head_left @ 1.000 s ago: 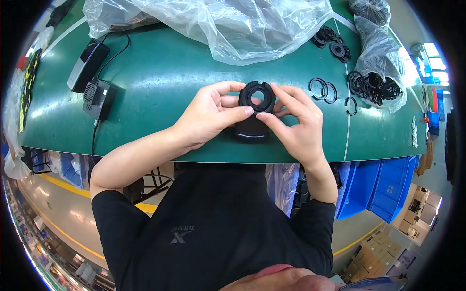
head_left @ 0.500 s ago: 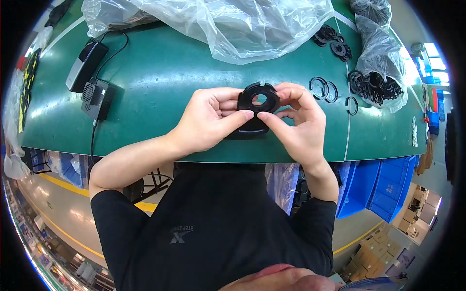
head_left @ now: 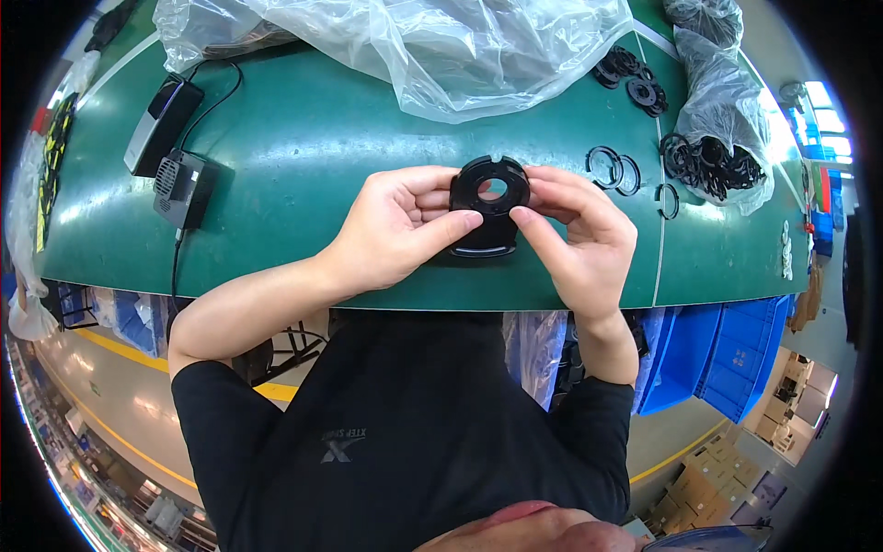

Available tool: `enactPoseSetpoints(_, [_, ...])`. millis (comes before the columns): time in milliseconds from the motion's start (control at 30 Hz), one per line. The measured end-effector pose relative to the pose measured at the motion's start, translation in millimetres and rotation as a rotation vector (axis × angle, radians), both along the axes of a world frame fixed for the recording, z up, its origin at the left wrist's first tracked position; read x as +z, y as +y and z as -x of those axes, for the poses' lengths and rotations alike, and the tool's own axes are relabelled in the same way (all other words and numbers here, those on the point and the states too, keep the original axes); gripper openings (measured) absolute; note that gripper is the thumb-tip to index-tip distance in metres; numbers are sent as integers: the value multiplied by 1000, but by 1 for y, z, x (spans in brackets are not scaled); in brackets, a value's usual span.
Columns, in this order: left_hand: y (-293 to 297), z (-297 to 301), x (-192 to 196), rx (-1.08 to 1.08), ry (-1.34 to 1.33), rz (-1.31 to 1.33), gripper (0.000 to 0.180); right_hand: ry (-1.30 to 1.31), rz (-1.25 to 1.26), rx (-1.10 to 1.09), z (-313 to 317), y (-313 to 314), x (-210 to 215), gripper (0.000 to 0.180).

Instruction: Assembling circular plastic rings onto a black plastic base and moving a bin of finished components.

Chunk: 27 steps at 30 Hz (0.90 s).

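Both hands hold a black round part (head_left: 470, 198) with a hole through its middle and a notch in its far rim. Its lower portion runs on toward me as a dark shape with a shiny curved edge. My left hand (head_left: 405, 216) grips the left side, thumb along the near face and fingers behind. On the opposite side my right hand (head_left: 579, 230) pinches the rim between thumb and fingers. Two thin black rings (head_left: 603, 167) lie on the table right of my right hand, with a smaller open ring (head_left: 668, 201) beyond them.
A clear plastic bag (head_left: 460, 55) spreads over the back of the green table (head_left: 303, 138). Black round parts (head_left: 646, 95) lie at back right, near a plastic bag (head_left: 722, 115) spilling black rings (head_left: 722, 170). A black device (head_left: 184, 189) with a cable stands left. Blue crates (head_left: 736, 350) stand below the right edge.
My right hand has shifted right, its thumb moving away from the left thumb toward the part's right edge. The left hand stays nearly still, and more of the part's lower portion shows.
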<state>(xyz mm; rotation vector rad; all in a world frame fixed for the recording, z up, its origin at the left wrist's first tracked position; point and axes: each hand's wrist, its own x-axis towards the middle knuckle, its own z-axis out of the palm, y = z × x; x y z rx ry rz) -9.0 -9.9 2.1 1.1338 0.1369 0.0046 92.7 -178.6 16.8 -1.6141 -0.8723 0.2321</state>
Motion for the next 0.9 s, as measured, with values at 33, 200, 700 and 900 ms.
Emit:
enactPoseSetpoints(33, [1, 0, 2, 8, 3, 5, 33, 0, 0, 2, 1, 1, -1, 28])
enactPoseSetpoints(200, [0, 0, -1, 16, -23, -9, 32, 212, -108, -23, 7, 4, 1, 19])
enactPoseSetpoints(700, [-1, 2, 1, -26, 11, 66, 34, -49, 43, 41, 0, 1, 2, 17])
enactPoseSetpoints(900, [-1, 3, 0, -13, -17, 3, 31, -279, 34, -34, 8, 3, -1, 22])
